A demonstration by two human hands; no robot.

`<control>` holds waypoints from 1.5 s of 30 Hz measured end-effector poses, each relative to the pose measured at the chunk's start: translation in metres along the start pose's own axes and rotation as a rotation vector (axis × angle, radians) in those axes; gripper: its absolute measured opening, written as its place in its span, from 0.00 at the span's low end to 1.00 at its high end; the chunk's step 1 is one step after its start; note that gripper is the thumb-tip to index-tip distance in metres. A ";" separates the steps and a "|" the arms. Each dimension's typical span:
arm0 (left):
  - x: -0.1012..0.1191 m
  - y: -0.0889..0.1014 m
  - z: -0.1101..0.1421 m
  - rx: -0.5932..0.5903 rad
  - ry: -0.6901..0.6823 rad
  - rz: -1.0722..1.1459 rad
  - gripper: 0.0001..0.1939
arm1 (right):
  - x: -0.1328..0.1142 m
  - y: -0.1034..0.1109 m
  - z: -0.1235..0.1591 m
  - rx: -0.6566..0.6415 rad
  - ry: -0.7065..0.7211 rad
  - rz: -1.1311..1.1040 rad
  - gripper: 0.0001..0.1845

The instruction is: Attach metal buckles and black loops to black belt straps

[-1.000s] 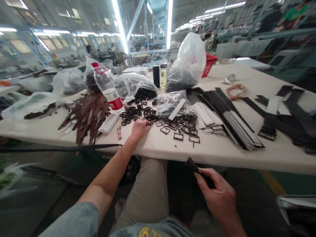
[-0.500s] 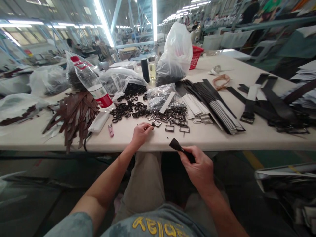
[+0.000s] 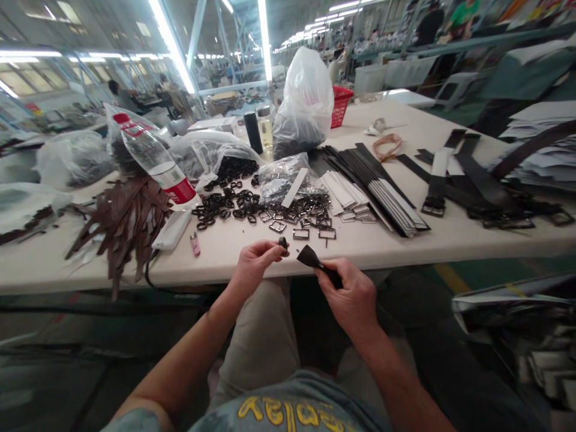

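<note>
My left hand pinches a small black loop between thumb and fingertips, just in front of the table edge. My right hand is closed on a black belt strap, whose pointed tip sticks up toward the loop, a short gap apart. Behind my hands lie a pile of black loops and a scatter of metal buckles on the white table.
Stacked black straps and finished belts lie to the right. Brown leather strips, a plastic bottle, a white phone and filled plastic bags sit to the left and back. People work at distant tables.
My left hand picked a black loop from the pile and drew back off the table. My right hand raised the strap tip from my lap toward the loop.
</note>
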State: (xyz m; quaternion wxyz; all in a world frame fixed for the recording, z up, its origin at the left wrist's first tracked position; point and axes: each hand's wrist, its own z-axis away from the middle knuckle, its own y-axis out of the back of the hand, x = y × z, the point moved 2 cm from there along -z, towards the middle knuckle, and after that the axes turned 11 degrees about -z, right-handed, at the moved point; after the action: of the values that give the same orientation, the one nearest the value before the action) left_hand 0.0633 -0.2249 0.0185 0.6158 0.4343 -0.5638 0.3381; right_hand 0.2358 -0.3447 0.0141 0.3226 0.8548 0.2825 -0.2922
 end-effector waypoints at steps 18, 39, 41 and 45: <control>0.012 -0.031 0.037 -0.214 0.261 0.304 0.21 | -0.022 0.011 0.027 -0.124 0.126 -0.097 0.02; 0.014 -0.047 0.057 -0.284 0.067 0.096 0.23 | -0.021 0.008 0.038 -0.068 0.114 -0.105 0.02; 0.017 -0.046 0.057 -0.294 0.009 0.027 0.22 | -0.022 0.008 0.038 -0.069 0.124 -0.097 0.02; 0.019 -0.038 0.053 -0.063 -0.079 -0.061 0.16 | -0.021 0.006 0.039 -0.078 0.135 -0.052 0.03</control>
State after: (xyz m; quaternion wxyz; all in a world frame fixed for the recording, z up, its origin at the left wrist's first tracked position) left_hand 0.0787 -0.2897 0.0305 0.6164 0.4447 -0.5845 0.2842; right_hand 0.2133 -0.3831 0.0067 0.3282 0.8518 0.3368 -0.2307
